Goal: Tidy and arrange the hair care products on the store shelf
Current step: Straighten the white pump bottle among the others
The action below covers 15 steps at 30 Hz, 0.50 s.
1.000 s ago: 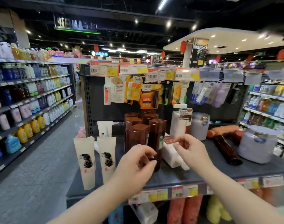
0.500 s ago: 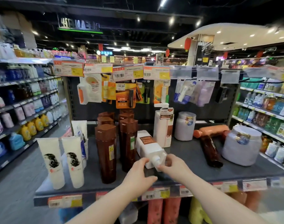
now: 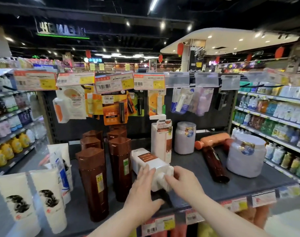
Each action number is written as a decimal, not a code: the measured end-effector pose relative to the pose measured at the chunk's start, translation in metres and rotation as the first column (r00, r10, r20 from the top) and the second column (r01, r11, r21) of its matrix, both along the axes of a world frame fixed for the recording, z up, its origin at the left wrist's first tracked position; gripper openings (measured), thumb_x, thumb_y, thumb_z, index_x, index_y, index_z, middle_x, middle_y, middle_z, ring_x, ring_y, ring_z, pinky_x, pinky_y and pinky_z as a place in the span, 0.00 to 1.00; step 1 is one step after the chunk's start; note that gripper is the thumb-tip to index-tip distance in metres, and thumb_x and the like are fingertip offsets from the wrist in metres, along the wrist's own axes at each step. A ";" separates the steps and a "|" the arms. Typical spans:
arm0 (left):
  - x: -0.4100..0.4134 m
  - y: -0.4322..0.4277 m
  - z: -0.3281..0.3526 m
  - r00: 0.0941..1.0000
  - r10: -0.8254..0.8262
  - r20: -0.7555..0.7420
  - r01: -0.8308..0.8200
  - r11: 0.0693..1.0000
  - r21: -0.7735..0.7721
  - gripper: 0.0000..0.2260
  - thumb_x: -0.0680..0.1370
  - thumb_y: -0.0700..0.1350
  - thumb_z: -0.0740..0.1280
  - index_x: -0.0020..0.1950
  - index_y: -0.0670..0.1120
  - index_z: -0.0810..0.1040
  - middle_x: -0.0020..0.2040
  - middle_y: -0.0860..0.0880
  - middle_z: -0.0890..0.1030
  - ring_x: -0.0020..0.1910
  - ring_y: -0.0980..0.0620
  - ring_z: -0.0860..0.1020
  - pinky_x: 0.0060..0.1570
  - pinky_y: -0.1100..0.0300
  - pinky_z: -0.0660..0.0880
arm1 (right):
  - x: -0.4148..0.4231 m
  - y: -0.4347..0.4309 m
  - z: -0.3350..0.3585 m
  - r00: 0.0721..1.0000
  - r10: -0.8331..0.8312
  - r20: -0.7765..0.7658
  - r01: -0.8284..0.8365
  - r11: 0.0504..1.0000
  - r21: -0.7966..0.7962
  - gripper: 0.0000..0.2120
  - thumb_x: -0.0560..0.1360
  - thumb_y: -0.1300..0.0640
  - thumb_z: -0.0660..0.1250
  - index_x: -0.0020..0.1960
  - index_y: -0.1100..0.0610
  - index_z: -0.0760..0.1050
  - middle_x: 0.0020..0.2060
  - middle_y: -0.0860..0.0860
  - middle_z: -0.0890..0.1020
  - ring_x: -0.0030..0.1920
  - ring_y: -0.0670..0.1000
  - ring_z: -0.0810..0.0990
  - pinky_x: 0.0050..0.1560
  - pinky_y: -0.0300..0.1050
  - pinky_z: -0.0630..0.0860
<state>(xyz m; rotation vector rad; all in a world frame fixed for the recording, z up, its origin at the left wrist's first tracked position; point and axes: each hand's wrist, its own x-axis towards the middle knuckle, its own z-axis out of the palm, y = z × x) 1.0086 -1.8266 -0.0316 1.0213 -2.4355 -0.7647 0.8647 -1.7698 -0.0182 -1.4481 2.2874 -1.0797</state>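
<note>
A white pump bottle (image 3: 148,159) lies on its side on the dark shelf (image 3: 193,166), pump end toward me. My left hand (image 3: 142,194) grips its near end from the left, fingers over the top and thumb beneath. My right hand (image 3: 181,182) pinches the white pump head (image 3: 162,177). A second white pump bottle (image 3: 161,141) stands upright behind it. Several tall brown bottles (image 3: 120,165) stand in two rows just to the left. Two white tubes (image 3: 48,199) stand at the front left.
A dark brown bottle (image 3: 214,163) and an orange bottle (image 3: 212,141) lie on their sides at the right, between two lilac jars (image 3: 245,154). Carded items hang on hooks (image 3: 115,110) above. The shelf's front edge carries price labels (image 3: 164,223). Stocked aisles flank both sides.
Both hands came down from the brown bottles onto the lying white pump bottle; the left hand now wraps its near end and the right hand holds the pump head. My view moved closer.
</note>
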 end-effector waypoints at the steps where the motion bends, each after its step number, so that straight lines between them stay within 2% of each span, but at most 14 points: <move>1: -0.002 -0.003 0.002 0.999 -0.029 0.020 0.030 0.997 -0.069 0.42 0.72 0.48 0.68 0.75 0.57 0.41 0.77 0.55 0.39 0.75 0.55 0.37 0.75 0.56 0.44 | -0.005 0.002 0.014 0.999 -0.017 -0.037 0.016 1.000 -0.018 0.10 0.71 0.47 0.63 0.37 0.52 0.74 0.35 0.48 0.80 0.40 0.51 0.79 0.40 0.48 0.74; 4: -0.011 -0.007 0.008 0.996 -0.090 0.019 0.092 0.966 -0.243 0.45 0.72 0.51 0.68 0.64 0.68 0.30 0.72 0.61 0.35 0.73 0.55 0.32 0.75 0.53 0.40 | -0.018 0.009 0.066 0.983 -0.026 -0.179 0.022 1.000 -0.021 0.16 0.71 0.49 0.63 0.28 0.55 0.69 0.27 0.49 0.75 0.33 0.51 0.74 0.34 0.46 0.68; 6: -0.021 -0.006 0.015 0.985 -0.146 -0.094 0.118 0.960 -0.255 0.46 0.71 0.51 0.70 0.60 0.72 0.30 0.72 0.62 0.40 0.74 0.56 0.36 0.74 0.56 0.41 | -0.021 0.009 0.099 0.970 -0.027 -0.240 0.024 1.000 -0.013 0.20 0.72 0.49 0.62 0.24 0.56 0.66 0.24 0.51 0.71 0.29 0.52 0.71 0.33 0.46 0.66; 7: -0.027 -0.005 0.019 0.968 -0.178 -0.178 0.136 0.964 -0.227 0.45 0.70 0.50 0.71 0.60 0.74 0.33 0.74 0.60 0.46 0.75 0.57 0.43 0.74 0.57 0.47 | -0.022 0.009 0.112 0.967 -0.032 -0.254 0.034 0.999 0.000 0.20 0.71 0.49 0.62 0.24 0.55 0.66 0.24 0.51 0.70 0.29 0.52 0.69 0.33 0.45 0.66; 9: -0.037 -0.004 0.028 0.917 -0.227 -0.329 0.211 0.974 -0.083 0.44 0.69 0.46 0.72 0.60 0.76 0.41 0.70 0.61 0.56 0.70 0.62 0.56 0.69 0.63 0.56 | -0.028 0.003 0.131 0.959 -0.060 -0.275 0.079 0.995 0.058 0.18 0.71 0.49 0.62 0.26 0.57 0.68 0.25 0.52 0.69 0.29 0.51 0.68 0.31 0.43 0.64; 10: -0.041 -0.004 0.031 0.895 -0.233 -0.381 0.256 0.967 0.011 0.44 0.69 0.45 0.73 0.60 0.76 0.43 0.69 0.62 0.58 0.69 0.63 0.57 0.69 0.62 0.57 | -0.032 0.001 0.137 0.959 -0.072 -0.272 0.099 0.991 0.086 0.18 0.71 0.48 0.63 0.27 0.57 0.68 0.25 0.52 0.69 0.29 0.51 0.68 0.31 0.43 0.63; 12: -0.049 -0.008 0.032 0.870 -0.212 -0.446 0.311 0.937 0.160 0.44 0.69 0.42 0.73 0.66 0.73 0.46 0.72 0.62 0.58 0.71 0.60 0.57 0.72 0.55 0.57 | -0.039 -0.005 0.143 0.974 -0.077 -0.213 0.106 0.986 0.127 0.19 0.71 0.45 0.64 0.28 0.57 0.69 0.25 0.52 0.71 0.27 0.51 0.70 0.31 0.42 0.67; 15: -0.055 -0.022 0.032 0.853 -0.156 -0.499 0.334 0.896 0.291 0.44 0.69 0.40 0.73 0.70 0.69 0.49 0.74 0.58 0.60 0.71 0.56 0.62 0.71 0.48 0.62 | -0.048 -0.011 0.143 0.988 -0.025 -0.152 0.048 0.988 0.150 0.24 0.72 0.39 0.63 0.29 0.57 0.73 0.25 0.53 0.79 0.25 0.51 0.76 0.31 0.43 0.73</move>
